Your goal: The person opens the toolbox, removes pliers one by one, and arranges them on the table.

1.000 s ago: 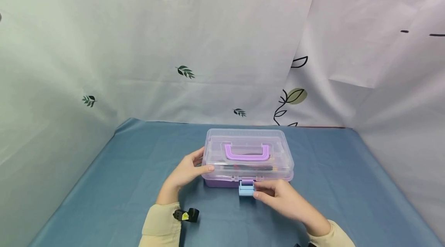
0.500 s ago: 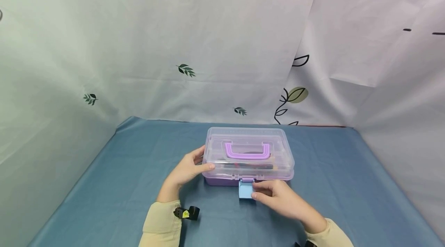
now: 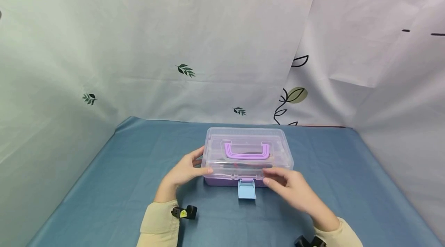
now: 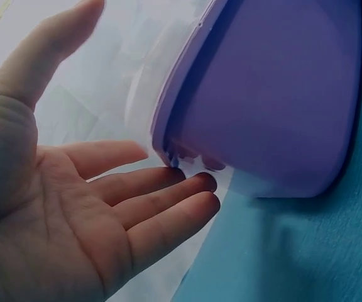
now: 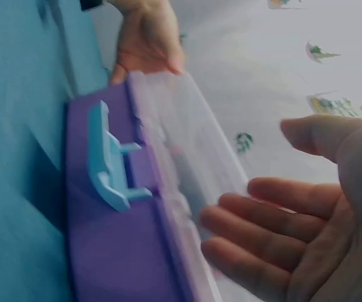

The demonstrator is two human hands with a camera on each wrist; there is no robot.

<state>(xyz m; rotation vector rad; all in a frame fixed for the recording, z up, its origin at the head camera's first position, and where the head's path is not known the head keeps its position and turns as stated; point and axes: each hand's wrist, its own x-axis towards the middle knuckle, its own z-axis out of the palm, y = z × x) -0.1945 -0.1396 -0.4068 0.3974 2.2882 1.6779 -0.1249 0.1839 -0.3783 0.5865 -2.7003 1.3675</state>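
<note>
Blue cloth (image 3: 222, 222) bears a clear-lidded purple box (image 3: 247, 166).

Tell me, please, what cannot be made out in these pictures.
Contents of the box: head view, blurred by the cloudy lid.
Its back wall: head view, hidden behind the lid.
Whether the right hand touches the lid: right wrist view, blurred fingers overlap it.
Rest of the left sleeve: head view, cut off by the bottom edge.
</note>
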